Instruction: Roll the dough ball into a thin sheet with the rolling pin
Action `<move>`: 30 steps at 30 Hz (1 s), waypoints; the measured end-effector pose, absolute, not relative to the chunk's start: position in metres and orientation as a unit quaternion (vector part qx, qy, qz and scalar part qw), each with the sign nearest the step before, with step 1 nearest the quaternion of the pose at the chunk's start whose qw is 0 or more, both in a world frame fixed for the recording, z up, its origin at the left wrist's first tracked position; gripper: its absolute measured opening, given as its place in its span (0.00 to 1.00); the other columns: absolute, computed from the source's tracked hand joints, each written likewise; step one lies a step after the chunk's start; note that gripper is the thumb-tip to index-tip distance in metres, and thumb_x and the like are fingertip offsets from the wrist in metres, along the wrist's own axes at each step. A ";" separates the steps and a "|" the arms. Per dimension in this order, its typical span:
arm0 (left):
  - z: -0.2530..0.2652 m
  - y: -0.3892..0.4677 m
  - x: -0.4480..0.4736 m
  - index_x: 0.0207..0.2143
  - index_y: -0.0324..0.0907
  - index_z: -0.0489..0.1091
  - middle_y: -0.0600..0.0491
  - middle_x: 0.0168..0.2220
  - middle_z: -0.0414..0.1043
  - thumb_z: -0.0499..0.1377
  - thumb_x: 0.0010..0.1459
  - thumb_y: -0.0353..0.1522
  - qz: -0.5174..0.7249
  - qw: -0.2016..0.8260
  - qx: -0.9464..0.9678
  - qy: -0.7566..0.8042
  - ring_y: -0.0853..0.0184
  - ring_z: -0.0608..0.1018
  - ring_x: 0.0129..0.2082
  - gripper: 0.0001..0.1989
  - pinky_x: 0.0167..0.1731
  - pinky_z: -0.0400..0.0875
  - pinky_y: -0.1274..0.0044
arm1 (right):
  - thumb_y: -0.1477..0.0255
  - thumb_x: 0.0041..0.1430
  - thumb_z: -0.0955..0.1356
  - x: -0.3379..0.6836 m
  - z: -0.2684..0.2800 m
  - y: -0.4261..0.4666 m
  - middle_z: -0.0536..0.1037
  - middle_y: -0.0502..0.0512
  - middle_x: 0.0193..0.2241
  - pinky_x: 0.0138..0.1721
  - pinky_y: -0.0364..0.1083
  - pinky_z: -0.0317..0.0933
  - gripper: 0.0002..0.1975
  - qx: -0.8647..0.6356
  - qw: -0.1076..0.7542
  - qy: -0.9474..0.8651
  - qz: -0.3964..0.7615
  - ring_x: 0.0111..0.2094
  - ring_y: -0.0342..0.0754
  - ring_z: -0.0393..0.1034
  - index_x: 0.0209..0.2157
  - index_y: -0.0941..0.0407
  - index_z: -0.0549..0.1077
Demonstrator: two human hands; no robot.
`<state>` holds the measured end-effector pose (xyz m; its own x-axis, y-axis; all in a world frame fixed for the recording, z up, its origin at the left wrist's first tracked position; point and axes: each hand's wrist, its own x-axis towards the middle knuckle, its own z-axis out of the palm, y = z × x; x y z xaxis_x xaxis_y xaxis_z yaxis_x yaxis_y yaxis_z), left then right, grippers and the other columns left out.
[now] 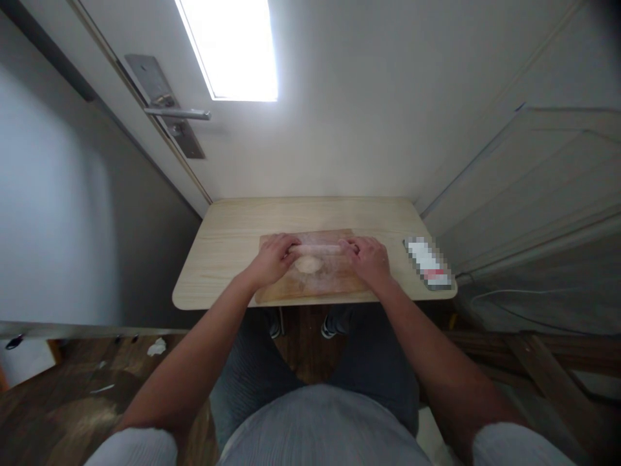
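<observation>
A pale rolling pin (320,249) lies crosswise over a floured wooden board (279,292). My left hand (272,260) is closed round its left end, and my right hand (369,257) grips the right end. Just below the pin, on the near side, a small flattened round of dough (309,264) rests on the board. White flour is spread around the dough and along the board's middle. Both ends of the pin are mostly covered by my fingers.
The board sits on a small light wood table (218,246). A blurred phone-like object (429,262) lies at the table's right. Behind stands a door with a metal handle (179,114). Walls close in on both sides, and a cable (509,292) hangs at right.
</observation>
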<state>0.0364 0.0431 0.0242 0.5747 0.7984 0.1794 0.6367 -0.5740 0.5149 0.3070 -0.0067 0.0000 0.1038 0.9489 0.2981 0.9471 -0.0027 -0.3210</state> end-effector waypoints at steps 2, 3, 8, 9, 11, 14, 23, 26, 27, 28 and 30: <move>0.027 0.048 0.040 0.45 0.44 0.73 0.49 0.45 0.76 0.52 0.67 0.36 0.192 0.188 0.864 0.426 0.61 0.74 0.48 0.12 0.53 0.66 0.67 | 0.55 0.69 0.61 0.306 -0.005 -0.012 0.81 0.58 0.37 0.46 0.49 0.57 0.22 -0.712 0.223 -0.666 -0.001 0.42 0.53 0.71 0.39 0.55 0.80; 0.029 0.050 0.044 0.44 0.44 0.73 0.49 0.45 0.76 0.50 0.68 0.37 0.191 0.176 0.858 0.443 0.61 0.74 0.48 0.13 0.52 0.66 0.67 | 0.56 0.69 0.61 0.305 -0.007 -0.014 0.81 0.58 0.37 0.46 0.49 0.57 0.21 -0.714 0.221 -0.664 -0.003 0.42 0.53 0.71 0.40 0.55 0.79; 0.037 0.055 0.063 0.42 0.43 0.74 0.46 0.45 0.77 0.44 0.71 0.38 0.157 0.073 0.824 0.540 0.58 0.75 0.47 0.20 0.47 0.67 0.67 | 0.56 0.69 0.61 0.294 -0.013 -0.018 0.81 0.58 0.38 0.44 0.48 0.57 0.21 -0.721 0.220 -0.657 0.009 0.42 0.53 0.71 0.41 0.54 0.79; 0.038 0.055 0.065 0.40 0.43 0.74 0.46 0.44 0.77 0.44 0.71 0.38 0.141 0.059 0.824 0.546 0.57 0.75 0.47 0.20 0.46 0.66 0.66 | 0.56 0.70 0.60 0.292 -0.014 -0.018 0.81 0.58 0.38 0.43 0.48 0.58 0.21 -0.724 0.221 -0.653 0.011 0.42 0.53 0.71 0.40 0.55 0.79; 0.036 0.054 0.067 0.38 0.42 0.74 0.45 0.44 0.77 0.44 0.70 0.36 0.112 0.040 0.826 0.552 0.56 0.75 0.46 0.20 0.45 0.66 0.66 | 0.56 0.70 0.59 0.289 -0.013 -0.018 0.82 0.58 0.37 0.43 0.48 0.57 0.22 -0.731 0.223 -0.644 0.007 0.41 0.53 0.72 0.38 0.55 0.79; 0.031 0.050 0.064 0.39 0.43 0.75 0.45 0.44 0.78 0.44 0.70 0.35 0.095 0.018 0.825 0.557 0.56 0.75 0.47 0.20 0.45 0.65 0.66 | 0.56 0.70 0.60 0.286 -0.008 -0.019 0.82 0.59 0.37 0.42 0.49 0.57 0.23 -0.740 0.222 -0.635 -0.004 0.41 0.54 0.72 0.37 0.55 0.79; 0.035 0.050 0.065 0.47 0.43 0.75 0.46 0.36 0.81 0.45 0.69 0.37 0.051 0.045 0.809 0.584 0.57 0.81 0.38 0.20 0.42 0.67 0.68 | 0.53 0.71 0.57 0.281 0.009 -0.008 0.82 0.57 0.33 0.33 0.46 0.53 0.27 -0.770 0.175 -0.613 0.017 0.32 0.51 0.73 0.35 0.53 0.80; 0.034 0.048 0.063 0.43 0.43 0.76 0.45 0.36 0.81 0.44 0.69 0.38 0.059 0.029 0.800 0.597 0.57 0.81 0.38 0.21 0.39 0.68 0.69 | 0.54 0.71 0.58 0.278 0.013 0.002 0.82 0.57 0.33 0.34 0.46 0.54 0.26 -0.753 0.182 -0.632 0.010 0.34 0.51 0.73 0.35 0.54 0.80; 0.033 0.047 0.061 0.43 0.43 0.76 0.45 0.36 0.81 0.44 0.69 0.38 0.064 0.020 0.796 0.602 0.57 0.81 0.38 0.21 0.39 0.68 0.70 | 0.54 0.71 0.58 0.276 0.013 0.005 0.82 0.58 0.33 0.35 0.46 0.55 0.25 -0.747 0.182 -0.639 0.008 0.35 0.51 0.73 0.36 0.55 0.79; 0.031 0.046 0.060 0.44 0.43 0.76 0.45 0.37 0.81 0.44 0.69 0.37 0.067 0.014 0.793 0.606 0.57 0.81 0.38 0.21 0.39 0.69 0.70 | 0.55 0.70 0.59 0.275 0.013 0.008 0.82 0.58 0.34 0.36 0.47 0.55 0.24 -0.743 0.179 -0.645 0.006 0.36 0.52 0.73 0.36 0.55 0.79; 0.027 0.044 0.057 0.43 0.43 0.75 0.45 0.37 0.81 0.44 0.68 0.36 0.067 0.012 0.789 0.610 0.57 0.81 0.38 0.20 0.38 0.69 0.70 | 0.57 0.70 0.60 0.271 0.010 0.012 0.81 0.59 0.36 0.37 0.47 0.56 0.22 -0.739 0.171 -0.652 -0.004 0.38 0.52 0.72 0.35 0.55 0.79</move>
<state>0.0573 0.0442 0.0272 0.2458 0.9650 0.0920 0.9618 -0.2546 0.1009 0.2714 0.0124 0.0103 0.1510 0.9618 0.2285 0.9642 -0.0923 -0.2486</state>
